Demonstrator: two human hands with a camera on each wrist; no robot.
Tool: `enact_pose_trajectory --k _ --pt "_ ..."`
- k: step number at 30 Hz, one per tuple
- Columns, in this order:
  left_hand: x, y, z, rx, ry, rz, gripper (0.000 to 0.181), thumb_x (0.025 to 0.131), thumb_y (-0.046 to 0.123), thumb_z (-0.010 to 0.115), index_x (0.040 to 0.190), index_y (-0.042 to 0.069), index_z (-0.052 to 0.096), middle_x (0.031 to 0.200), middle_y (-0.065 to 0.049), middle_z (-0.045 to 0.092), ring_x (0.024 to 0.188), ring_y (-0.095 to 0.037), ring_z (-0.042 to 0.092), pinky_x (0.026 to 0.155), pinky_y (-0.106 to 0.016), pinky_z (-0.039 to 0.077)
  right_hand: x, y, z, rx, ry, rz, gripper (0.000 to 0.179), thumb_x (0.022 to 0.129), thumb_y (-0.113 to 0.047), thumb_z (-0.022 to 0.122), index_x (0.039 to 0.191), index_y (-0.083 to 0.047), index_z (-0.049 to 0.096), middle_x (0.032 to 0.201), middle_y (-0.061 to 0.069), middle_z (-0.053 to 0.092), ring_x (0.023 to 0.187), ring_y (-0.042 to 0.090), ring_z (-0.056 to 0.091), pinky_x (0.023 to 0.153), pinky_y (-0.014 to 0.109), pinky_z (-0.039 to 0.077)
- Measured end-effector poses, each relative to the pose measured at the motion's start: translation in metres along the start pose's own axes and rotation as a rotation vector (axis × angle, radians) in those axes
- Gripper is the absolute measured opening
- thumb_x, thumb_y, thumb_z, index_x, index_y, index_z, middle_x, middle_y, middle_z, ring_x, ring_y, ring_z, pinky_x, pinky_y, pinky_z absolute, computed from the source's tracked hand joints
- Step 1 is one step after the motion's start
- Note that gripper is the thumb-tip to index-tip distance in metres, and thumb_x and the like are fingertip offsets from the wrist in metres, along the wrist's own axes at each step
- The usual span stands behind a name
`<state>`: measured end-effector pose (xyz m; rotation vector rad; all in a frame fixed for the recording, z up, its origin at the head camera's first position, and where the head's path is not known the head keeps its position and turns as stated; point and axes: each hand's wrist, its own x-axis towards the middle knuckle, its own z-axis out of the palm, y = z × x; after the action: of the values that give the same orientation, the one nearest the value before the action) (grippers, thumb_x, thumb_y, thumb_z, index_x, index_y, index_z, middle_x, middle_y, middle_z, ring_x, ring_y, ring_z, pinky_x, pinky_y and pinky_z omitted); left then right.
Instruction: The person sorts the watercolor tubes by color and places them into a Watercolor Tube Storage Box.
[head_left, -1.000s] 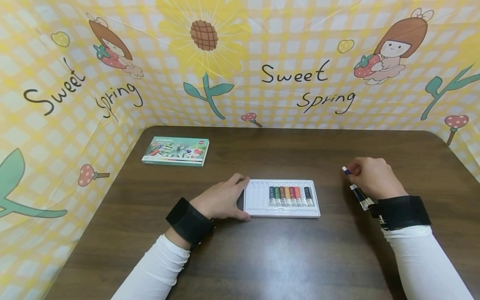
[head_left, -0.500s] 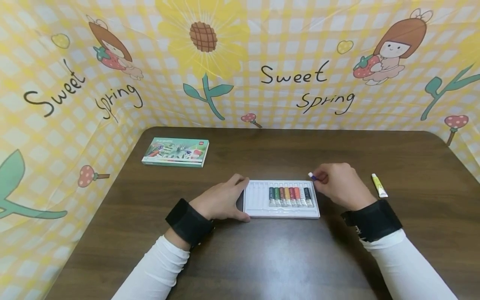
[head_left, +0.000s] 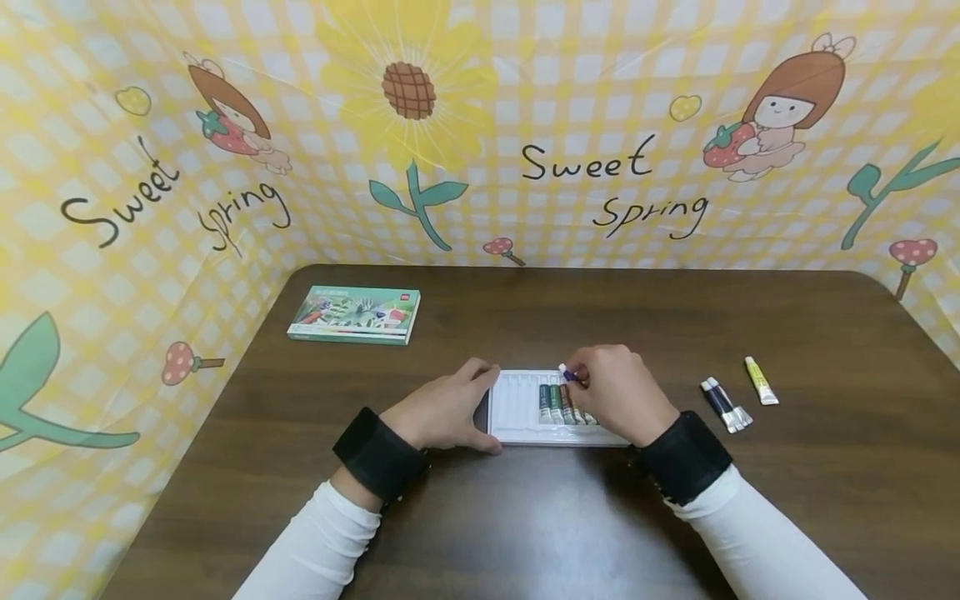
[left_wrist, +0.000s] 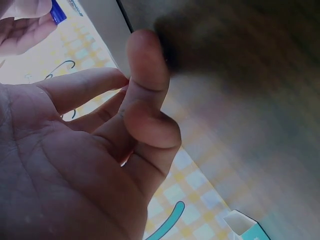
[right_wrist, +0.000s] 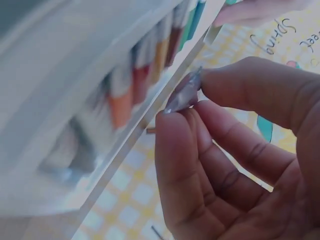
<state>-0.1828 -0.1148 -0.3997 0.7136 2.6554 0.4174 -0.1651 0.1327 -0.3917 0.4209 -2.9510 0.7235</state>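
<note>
My right hand (head_left: 618, 387) pinches a small paint tube (head_left: 567, 374) with a white cap and a blue-violet label over the tray. In the right wrist view, the crimped silver end (right_wrist: 184, 95) shows between thumb and fingertips. Below lies the white plastic paint tray (head_left: 513, 408), partly covered by the right hand. Several tubes sit side by side in its slots, among them a green tube (head_left: 555, 402) and an orange-red tube (right_wrist: 121, 102). At the tray's left end, my left hand (head_left: 442, 408) holds it with thumb and fingers at the two corners.
Right of the tray, dark-labelled paint tubes (head_left: 723, 404) lie close together, with a yellow paint tube (head_left: 761, 381) beyond them. A green illustrated box (head_left: 356, 315) rests at the back left of the brown table (head_left: 480, 517). Yellow checked cloth (head_left: 585, 75) stands behind the table.
My right hand has carried the blue-violet tube leftward from the right side of the table to above the tray, uncovering the tubes lying there. The left hand stays at the tray's end.
</note>
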Motion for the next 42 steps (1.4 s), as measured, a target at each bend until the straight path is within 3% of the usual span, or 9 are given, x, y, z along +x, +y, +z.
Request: enact_pose_trajectory --k 6,12,19,29,37,42 --pt "-0.001 -0.001 0.000 -0.010 -0.007 -0.004 0.105 0.082 0.045 0.091 0.164 0.008 0.037 0.164 -0.011 0.041 0.118 -0.028 0.061 0.107 -0.044 0.053 0.002 -0.017 0.011 -0.016 -0.013 -0.007 0.014 0.089 -0.009 0.081 0.102 -0.003 0.081 0.092 0.011 0.078 0.077 0.018 0.067 0.080 0.042 0.063" --pt "0.000 -0.002 0.001 -0.001 -0.003 0.004 0.105 0.081 0.046 0.091 0.163 0.008 0.038 0.163 -0.011 0.041 0.115 -0.027 0.062 0.106 -0.044 0.054 0.003 -0.022 0.020 -0.028 0.019 -0.047 0.008 0.089 -0.008 0.080 0.096 -0.004 0.081 0.084 0.008 0.076 0.071 0.016 0.063 0.072 0.037 0.060" --pt "-0.001 -0.001 0.003 -0.006 -0.012 0.010 0.105 0.081 0.045 0.091 0.163 0.007 0.038 0.164 -0.012 0.041 0.115 -0.028 0.063 0.106 -0.045 0.054 -0.001 -0.026 0.028 0.017 0.002 -0.023 0.014 0.089 -0.010 0.083 0.100 -0.002 0.080 0.087 0.010 0.076 0.073 0.016 0.064 0.078 0.038 0.063" --pt "0.000 -0.001 0.001 -0.004 0.001 0.005 0.104 0.082 0.043 0.091 0.163 0.006 0.038 0.163 -0.012 0.042 0.116 -0.028 0.062 0.106 -0.044 0.055 0.003 -0.027 0.029 0.025 -0.003 -0.026 0.019 0.089 -0.017 0.086 0.099 -0.001 0.080 0.087 0.011 0.077 0.077 0.019 0.070 0.080 0.040 0.064" --pt "-0.001 0.000 -0.001 -0.002 0.001 0.011 0.104 0.082 0.043 0.091 0.163 0.006 0.037 0.163 -0.013 0.041 0.118 -0.028 0.063 0.106 -0.044 0.054 0.003 -0.028 0.032 0.013 -0.026 -0.043 0.021 0.091 -0.021 0.084 0.101 -0.003 0.080 0.086 0.009 0.076 0.072 0.015 0.065 0.076 0.035 0.063" --pt "0.000 0.000 0.000 -0.011 0.001 0.012 0.104 0.082 0.043 0.091 0.163 0.005 0.037 0.164 -0.012 0.041 0.120 -0.028 0.063 0.107 -0.043 0.054 0.001 -0.028 0.027 -0.050 -0.028 -0.115 0.022 0.091 -0.018 0.084 0.106 -0.002 0.080 0.095 0.010 0.075 0.081 0.018 0.069 0.080 0.038 0.063"
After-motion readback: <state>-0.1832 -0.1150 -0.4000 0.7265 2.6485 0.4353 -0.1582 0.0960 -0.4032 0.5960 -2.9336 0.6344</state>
